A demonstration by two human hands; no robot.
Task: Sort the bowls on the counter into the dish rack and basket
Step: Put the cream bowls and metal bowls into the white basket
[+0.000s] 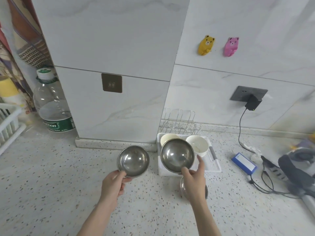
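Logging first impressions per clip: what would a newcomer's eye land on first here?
Two steel bowls held up at centre: the left hand grips the left bowl, the right hand tilts the right bowl over the white tray holding two white bowls. Next, the yellow bear and pink bear on the wall, upper right.

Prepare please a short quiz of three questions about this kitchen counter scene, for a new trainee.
1. True or false: the left hand holds a steel bowl by its rim.
2. How many white bowls sit in the dish rack tray? A) one B) two C) four
3. Fill in: the second steel bowl, gripped by the right hand, is tilted over the ____.

Key
1. True.
2. B: one white bowl at the back left, another white bowl at the right.
3. Dish rack tray.
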